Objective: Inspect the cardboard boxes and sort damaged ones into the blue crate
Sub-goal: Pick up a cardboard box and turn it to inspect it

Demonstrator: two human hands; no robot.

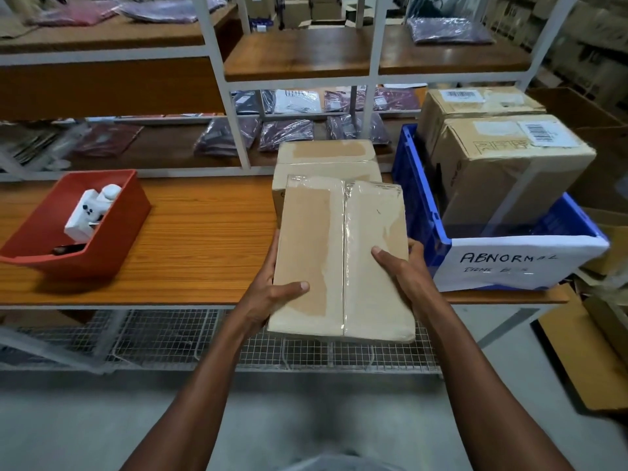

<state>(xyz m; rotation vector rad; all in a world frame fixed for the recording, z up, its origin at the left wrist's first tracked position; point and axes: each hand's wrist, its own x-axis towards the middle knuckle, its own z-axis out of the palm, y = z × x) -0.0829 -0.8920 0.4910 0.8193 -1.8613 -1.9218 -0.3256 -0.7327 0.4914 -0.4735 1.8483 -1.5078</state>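
Cardboard box is gripped by left hand and right hand under inspection; if judged damaged, transfer toward two o'clock into blue crate is called for.

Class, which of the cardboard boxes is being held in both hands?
The flat taped box, gripped by the left hand and right hand; the others rest on the table or in the blue crate.
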